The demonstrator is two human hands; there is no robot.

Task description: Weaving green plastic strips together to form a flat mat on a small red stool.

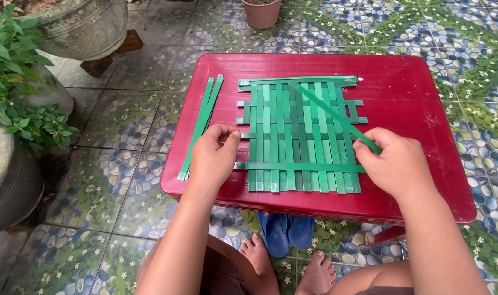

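A mat of woven green strips (pixel 298 136) lies flat on a low red plastic table (pixel 413 93). My right hand (pixel 394 164) pinches one end of a long loose green strip (pixel 331 112) that runs diagonally up and left across the mat. At the mat's left edge rests my left hand (pixel 212 155), fingers curled, with its thumb and fingertips at the end of a horizontal strip (pixel 301 166) near the mat's lower side.
Spare green strips (pixel 202 123) lie in a bundle on the table's left side. Large stone planters (pixel 82 24) with leafy plants (pixel 11 82) stand to the left, a small pot (pixel 261 12) behind. Blue sandals (pixel 286 232) and my bare feet are under the table on the patterned tile floor.
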